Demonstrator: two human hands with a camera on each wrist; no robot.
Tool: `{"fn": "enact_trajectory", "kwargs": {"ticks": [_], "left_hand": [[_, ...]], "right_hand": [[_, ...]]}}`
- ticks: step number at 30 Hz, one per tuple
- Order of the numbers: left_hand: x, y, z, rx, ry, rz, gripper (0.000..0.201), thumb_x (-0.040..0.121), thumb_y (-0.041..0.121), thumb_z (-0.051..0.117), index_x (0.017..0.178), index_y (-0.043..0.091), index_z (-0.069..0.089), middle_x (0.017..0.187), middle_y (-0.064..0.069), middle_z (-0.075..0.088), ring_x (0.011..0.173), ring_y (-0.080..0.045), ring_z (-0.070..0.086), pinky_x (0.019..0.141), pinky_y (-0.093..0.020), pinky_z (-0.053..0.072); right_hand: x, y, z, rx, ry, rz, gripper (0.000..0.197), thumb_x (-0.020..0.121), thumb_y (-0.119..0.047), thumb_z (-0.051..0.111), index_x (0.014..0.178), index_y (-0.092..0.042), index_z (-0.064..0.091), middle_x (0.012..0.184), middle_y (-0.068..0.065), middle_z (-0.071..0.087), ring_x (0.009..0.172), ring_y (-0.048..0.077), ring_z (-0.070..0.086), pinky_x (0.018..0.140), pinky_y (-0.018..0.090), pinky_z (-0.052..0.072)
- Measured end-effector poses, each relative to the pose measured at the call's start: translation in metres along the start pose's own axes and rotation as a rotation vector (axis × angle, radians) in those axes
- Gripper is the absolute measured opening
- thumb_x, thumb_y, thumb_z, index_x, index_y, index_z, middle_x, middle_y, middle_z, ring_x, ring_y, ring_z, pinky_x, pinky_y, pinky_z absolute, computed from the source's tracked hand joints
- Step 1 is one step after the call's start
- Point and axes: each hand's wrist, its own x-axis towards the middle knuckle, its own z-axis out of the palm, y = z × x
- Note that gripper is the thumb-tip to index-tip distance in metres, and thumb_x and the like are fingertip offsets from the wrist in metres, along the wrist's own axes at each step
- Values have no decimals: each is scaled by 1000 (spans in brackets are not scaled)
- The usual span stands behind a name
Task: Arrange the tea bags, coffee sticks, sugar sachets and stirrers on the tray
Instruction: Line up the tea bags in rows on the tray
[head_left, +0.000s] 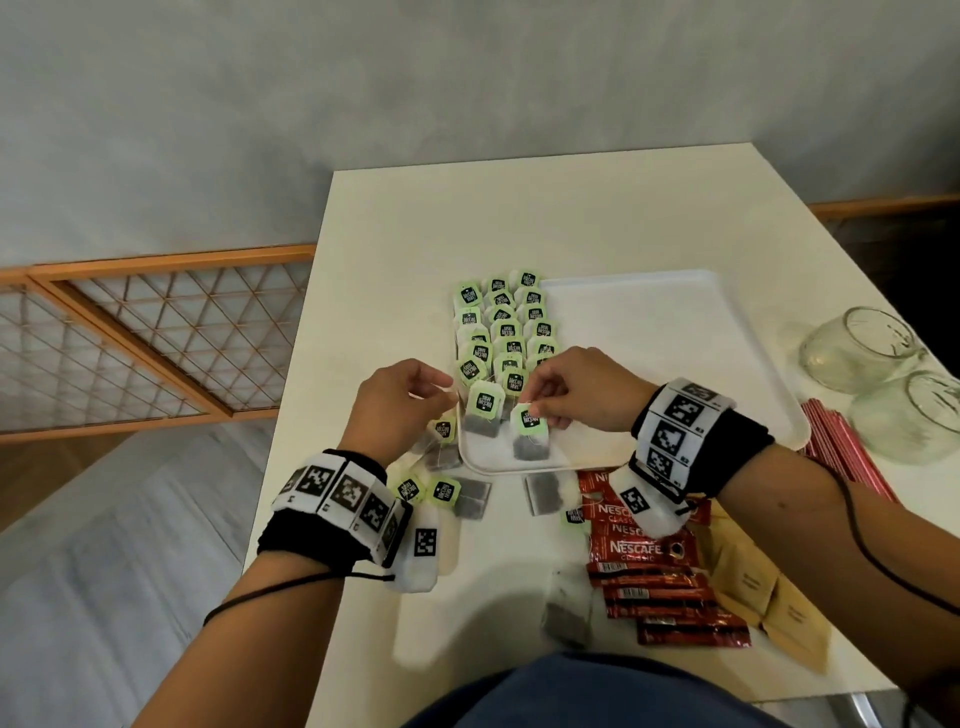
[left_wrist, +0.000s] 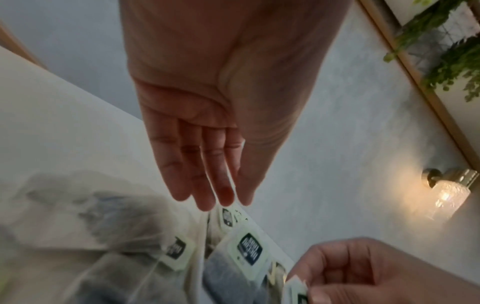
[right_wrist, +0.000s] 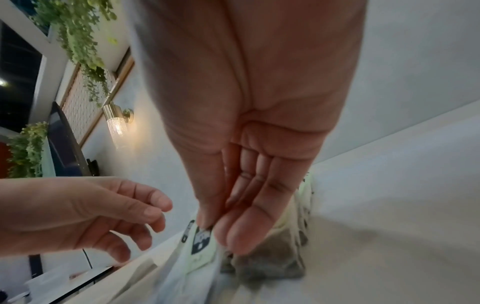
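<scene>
Head view first. A white tray sits on a pale table. Three rows of tea bags fill the tray's left side, all the way from its far edge toward its near edge. The right hand pinches the green tag of one tea bag near the tray's near left corner. The dark pouch of that bag hangs toward the near edge, so its long way runs from far to near, like the rows. The left hand hovers at the tray's left edge with its fingers loosely curled. I cannot tell if it holds a thin string. More loose tea bags lie on the table just off the tray's near edge. Red coffee sticks, tan sugar sachets and red stirrers wait near the table's right side, beside two glass jars.

Left wrist view next. The left hand has straight, relaxed fingers and grips nothing I can see. Blurry tea bags lie below it.

Right wrist view last. The right hand squeezes the tag between thumb and fingers, right over the tray. The right hand is the nearer one, so I think it will lay this bag down at the end of a row.
</scene>
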Motion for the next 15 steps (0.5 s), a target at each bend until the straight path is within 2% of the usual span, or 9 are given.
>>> {"fn": "enact_trajectory", "kwargs": {"ticks": [2, 5, 6, 8, 11, 13, 15], "left_hand": [[3, -2, 3, 58, -1, 14, 21, 81, 22, 77, 100, 24, 69, 78, 5, 71, 69, -11, 65, 71, -33, 55], [8, 2, 9, 103, -69, 53, 28, 80, 26, 78, 106, 31, 68, 74, 4, 69, 61, -6, 61, 57, -13, 46], [9, 4, 11, 114, -97, 65, 29, 80, 27, 78, 107, 32, 68, 71, 3, 67, 58, -3, 59, 55, -11, 44], [14, 8, 16, 151, -140, 73, 29, 79, 30, 78, 106, 33, 69, 68, 5, 64, 58, -1, 57, 58, -15, 45], [19, 8, 23, 196, -134, 38, 19, 79, 36, 78, 94, 27, 73, 70, 7, 63, 64, -8, 57, 62, -24, 46], [22, 5, 23, 210, -85, 6, 18, 78, 39, 77, 84, 23, 73, 70, 7, 63, 64, -11, 58, 65, -28, 51], [25, 0, 21, 198, -55, -33, 20, 78, 41, 77, 77, 21, 73, 71, 4, 66, 62, -13, 58, 69, -35, 56]], "right_hand": [[5, 0, 1, -6, 58, 1, 12, 83, -7, 73, 95, -7, 71, 69, -4, 67, 60, 12, 66, 62, 24, 57], [10, -4, 2, -42, 107, -7, 12, 82, -9, 75, 93, -8, 72, 71, -4, 67, 61, 13, 67, 62, 23, 57], [12, -5, 2, -36, 112, -7, 12, 81, -8, 75, 93, -8, 72, 72, -2, 68, 63, 16, 67, 63, 25, 59], [14, -7, 2, -12, 119, -3, 11, 81, -7, 75, 91, -7, 73, 73, 3, 69, 67, 24, 69, 66, 32, 61], [15, -8, 2, -8, 116, -1, 11, 80, -5, 75, 91, -6, 73, 76, 8, 71, 71, 32, 70, 68, 38, 61], [16, -8, 2, -3, 122, 1, 11, 80, -5, 75, 91, -6, 73, 75, 7, 71, 65, 29, 68, 67, 37, 61], [17, -7, 1, -1, 134, 6, 12, 80, -4, 75, 91, -6, 72, 72, 4, 70, 60, 21, 65, 65, 34, 59]]}}
